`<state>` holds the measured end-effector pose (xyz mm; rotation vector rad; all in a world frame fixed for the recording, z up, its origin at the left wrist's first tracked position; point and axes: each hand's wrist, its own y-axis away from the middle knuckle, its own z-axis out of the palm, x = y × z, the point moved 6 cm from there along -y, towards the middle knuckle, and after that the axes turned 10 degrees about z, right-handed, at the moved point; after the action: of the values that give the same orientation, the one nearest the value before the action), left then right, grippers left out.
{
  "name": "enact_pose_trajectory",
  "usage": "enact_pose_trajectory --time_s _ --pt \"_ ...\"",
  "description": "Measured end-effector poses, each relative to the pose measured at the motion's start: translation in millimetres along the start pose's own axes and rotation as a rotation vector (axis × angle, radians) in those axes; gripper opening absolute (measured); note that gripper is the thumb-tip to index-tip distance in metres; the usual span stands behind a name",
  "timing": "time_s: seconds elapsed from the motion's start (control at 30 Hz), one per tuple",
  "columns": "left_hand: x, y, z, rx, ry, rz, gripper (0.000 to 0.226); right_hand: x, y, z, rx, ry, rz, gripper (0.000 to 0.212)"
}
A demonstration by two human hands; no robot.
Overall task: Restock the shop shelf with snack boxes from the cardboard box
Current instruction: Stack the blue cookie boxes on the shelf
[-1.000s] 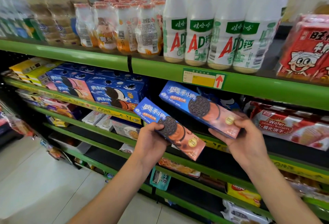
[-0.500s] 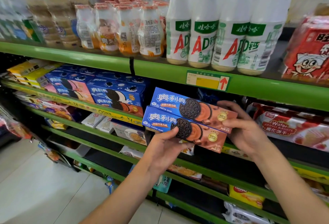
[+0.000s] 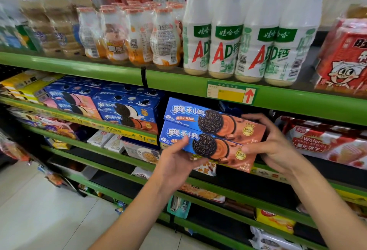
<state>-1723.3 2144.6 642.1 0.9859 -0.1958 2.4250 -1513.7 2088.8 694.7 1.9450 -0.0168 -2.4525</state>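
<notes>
Head view — both hands (image 3: 174,162) grip stacked boxes (image 3: 210,132).

Two snack boxes (image 3: 210,136) of printed cardboard, a soft sheen on their blue and brown faces. Shelf edges (image 3: 178,82) are green painted metal, smooth and semi-glossy, catching light. Up top, the white milk-drink bottles (image 3: 238,37) look like matt plastic under clear shiny shrink-wrap. The wafer packs (image 3: 325,142) on the right gleam, crinkly plastic film. Floor (image 3: 39,210) below is pale, smooth, probably tile, though it's blurred there.
</notes>
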Motion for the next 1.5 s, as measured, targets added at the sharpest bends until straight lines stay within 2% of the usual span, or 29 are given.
enact_pose_trajectory --time_s 0.1,0.2,0.3,0.37,0.5,0.63,0.87,1.0,1.2,1.33,1.5 --pt "42 -8 -17 0.033 -0.124 0.13 0.064 -8 3 -14 0.032 -0.011 -0.008 0.071" --pt "62 -14 -22 -0.027 -0.361 0.157 0.077 0 7 -25 0.046 0.01 0.03 0.069" --pt "52 -14 -18 -0.125 -0.604 0.08 0.07 18 11 -29 0.058 0.027 0.083 0.068" --pt "43 -14 -16 -0.138 -0.65 0.016 0.058 25 12 -32 0.058 0.02 0.104 0.068" --pt "40 -17 -23 -0.091 -0.698 0.035 0.052 28 9 -33 0.045 -0.008 0.106 0.069" --pt "40 -17 -25 -0.065 -0.704 0.058 0.066 31 10 -33 0.083 0.003 0.074 0.065" --pt "39 -17 -26 -0.051 -0.779 0.065 0.067 34 10 -35 0.106 0.011 0.069 0.062" --pt "39 -19 -25 -0.03 -0.767 0.089 0.067 31 12 -35 0.094 -0.049 0.017 0.057" --pt "44 -23 -25 0.041 -0.709 0.118 0.062 30 15 -44 0.179 -0.15 -0.064 0.053" --pt "45 -27 -23 0.084 -0.674 0.144 0.062 33 13 -42 0.213 -0.09 -0.077 0.06" --pt "44 -29 -22 0.109 -0.683 0.16 0.067 37 12 -42 0.287 0.014 -0.035 0.078"
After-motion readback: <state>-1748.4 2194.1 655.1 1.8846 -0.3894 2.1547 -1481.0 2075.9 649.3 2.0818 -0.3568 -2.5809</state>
